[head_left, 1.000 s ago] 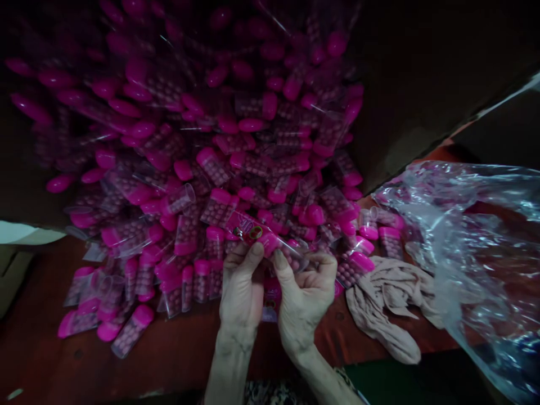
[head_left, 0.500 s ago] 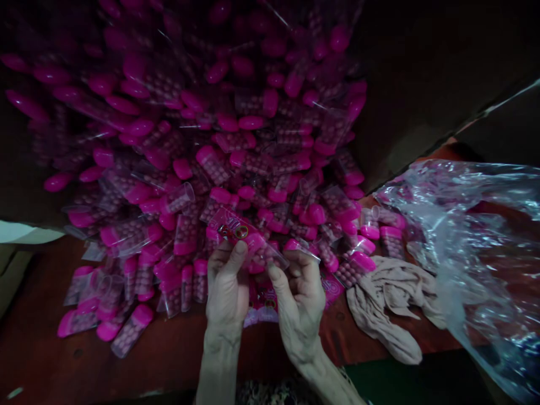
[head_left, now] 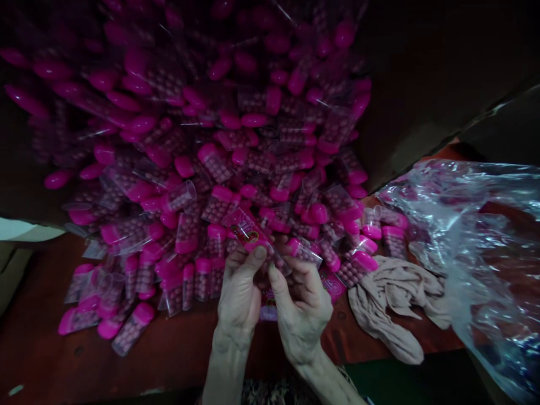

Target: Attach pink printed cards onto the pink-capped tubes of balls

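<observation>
Between my two hands is a small container in a pink printed sleeve (head_left: pixel 248 229), tilted with its printed end up and to the left. My left hand (head_left: pixel 241 284) pinches it from the left, thumb lying on the print. From the right, my right hand (head_left: pixel 301 301) grips its clear lower end between thumb and fingers. Fingertips behind it are partly hidden. Right behind my hands lies a large heap of clear containers (head_left: pixel 217 211) with pink caps and small round balls inside. More pink printed sleeves (head_left: pixel 333 284) lie on the table beneath and beside my right hand.
A crumpled pale cloth (head_left: pixel 390 298) lies right of my hands. Beyond it spreads a large clear plastic bag (head_left: pixel 476 253). Dark panels (head_left: pixel 426 90) flank the heap. Several loose containers (head_left: pixel 133 329) lie at the front left of the reddish table (head_left: pixel 169 360).
My left hand has shifted right, closer to my right hand. The sleeved container has moved slightly right and turned more steeply, and my fingers have closed in around its lower end.
</observation>
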Available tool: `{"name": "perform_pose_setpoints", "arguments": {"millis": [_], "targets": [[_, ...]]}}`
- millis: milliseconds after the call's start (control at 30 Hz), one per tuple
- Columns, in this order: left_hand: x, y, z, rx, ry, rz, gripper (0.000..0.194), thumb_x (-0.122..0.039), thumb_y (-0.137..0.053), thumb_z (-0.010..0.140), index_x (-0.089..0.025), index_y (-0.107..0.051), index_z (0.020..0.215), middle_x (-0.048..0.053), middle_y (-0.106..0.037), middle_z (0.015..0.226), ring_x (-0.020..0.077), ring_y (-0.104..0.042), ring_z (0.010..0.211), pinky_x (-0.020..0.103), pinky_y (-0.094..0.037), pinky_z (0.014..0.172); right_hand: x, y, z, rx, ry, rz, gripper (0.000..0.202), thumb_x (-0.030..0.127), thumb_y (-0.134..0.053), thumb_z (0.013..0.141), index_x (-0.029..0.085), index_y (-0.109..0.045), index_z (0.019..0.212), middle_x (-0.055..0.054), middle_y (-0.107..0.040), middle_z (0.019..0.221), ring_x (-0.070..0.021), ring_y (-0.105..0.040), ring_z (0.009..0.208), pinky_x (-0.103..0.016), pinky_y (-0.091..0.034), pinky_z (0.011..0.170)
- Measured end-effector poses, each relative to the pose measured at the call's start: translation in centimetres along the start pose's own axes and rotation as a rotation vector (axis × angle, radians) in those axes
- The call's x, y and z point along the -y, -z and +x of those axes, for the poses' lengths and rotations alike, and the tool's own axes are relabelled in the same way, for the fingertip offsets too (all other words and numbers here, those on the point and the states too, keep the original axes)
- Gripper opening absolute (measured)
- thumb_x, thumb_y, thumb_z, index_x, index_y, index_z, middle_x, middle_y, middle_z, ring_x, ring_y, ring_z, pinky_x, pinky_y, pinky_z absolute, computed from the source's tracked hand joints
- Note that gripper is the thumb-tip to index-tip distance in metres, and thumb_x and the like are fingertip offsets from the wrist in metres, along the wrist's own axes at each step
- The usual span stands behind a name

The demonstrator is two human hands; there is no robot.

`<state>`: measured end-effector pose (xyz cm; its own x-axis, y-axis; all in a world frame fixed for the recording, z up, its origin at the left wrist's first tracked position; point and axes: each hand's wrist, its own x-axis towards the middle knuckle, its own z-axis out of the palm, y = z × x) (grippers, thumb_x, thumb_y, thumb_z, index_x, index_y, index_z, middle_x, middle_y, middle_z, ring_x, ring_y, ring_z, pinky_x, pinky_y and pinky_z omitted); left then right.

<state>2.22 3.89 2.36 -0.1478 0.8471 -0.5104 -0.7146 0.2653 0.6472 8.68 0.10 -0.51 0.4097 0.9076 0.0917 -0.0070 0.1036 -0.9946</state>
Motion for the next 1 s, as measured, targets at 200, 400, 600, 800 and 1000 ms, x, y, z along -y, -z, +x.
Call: {"name": "perform_pose_setpoints", "arguments": {"millis": [200, 400, 600, 800, 1000], "targets": [[1.3, -0.5, -0.6, 0.032, 0.027, -0.002, 0.019, -0.026, -0.081, 0.051, -0.016, -0.068, 0.062, 0.000, -0.067, 0.058, 0.0099, -0.058, 0.052, 0.019, -0.044, 0.049, 0.1, -0.1, 0.9, -0.071, -0.032, 0.064, 0.014, 0.021, -0.065, 0.077, 0.019, -0.061, 0.090, -0.001, -0.071, 0.078, -0.0128, -0.067, 0.065, -0.022, -0.056, 0.057], [1.3, -0.4, -0.7, -0.038, 0.063, -0.074, 0.022, -0.030, -0.081, 0.053, -0.018, -0.067, 0.066, -0.002, -0.067, 0.064, 0.0115, -0.061, 0.059, 0.022, -0.047, 0.055, 0.1, 0.9, 1.5, 0.109, -0.104, 0.143, 0.028, 0.022, -0.065, 0.076, 0.020, -0.058, 0.103, 0.002, -0.069, 0.067, -0.0135, -0.066, 0.057, -0.024, -0.055, 0.056], [0.7, -0.1, -1.1, -0.050, 0.084, -0.058, 0.022, -0.027, -0.081, 0.052, -0.016, -0.064, 0.060, -0.003, -0.063, 0.056, 0.0075, -0.057, 0.051, 0.018, -0.043, 0.048, 0.3, 1.0, 1.6, 0.094, -0.073, 0.152, 0.031, 0.015, -0.070, 0.071, 0.023, -0.061, 0.100, 0.003, -0.070, 0.072, -0.0114, -0.066, 0.062, -0.020, -0.055, 0.057], [1.5, -0.8, -1.8, 0.024, 0.121, -0.086, 0.019, -0.023, -0.080, 0.054, -0.017, -0.067, 0.066, -0.003, -0.065, 0.060, 0.0068, -0.057, 0.054, 0.018, -0.044, 0.054, 0.8, 1.1, 2.5, 0.040, -0.199, 0.320, 0.034, 0.008, -0.076, 0.057, 0.022, -0.064, 0.085, 0.005, -0.068, 0.071, -0.0083, -0.064, 0.056, -0.013, -0.052, 0.049], [1.3, -0.3, -2.1, 0.136, 0.167, -0.010, 0.020, -0.030, -0.079, 0.056, -0.015, -0.067, 0.061, 0.000, -0.063, 0.056, 0.0067, -0.051, 0.051, 0.018, -0.038, 0.051, 0.9, 1.5, 2.8, 0.084, -0.327, 0.424, 0.029, 0.006, -0.076, 0.053, 0.020, -0.062, 0.074, 0.008, -0.062, 0.057, -0.0088, -0.061, 0.043, -0.015, -0.053, 0.040]]}}
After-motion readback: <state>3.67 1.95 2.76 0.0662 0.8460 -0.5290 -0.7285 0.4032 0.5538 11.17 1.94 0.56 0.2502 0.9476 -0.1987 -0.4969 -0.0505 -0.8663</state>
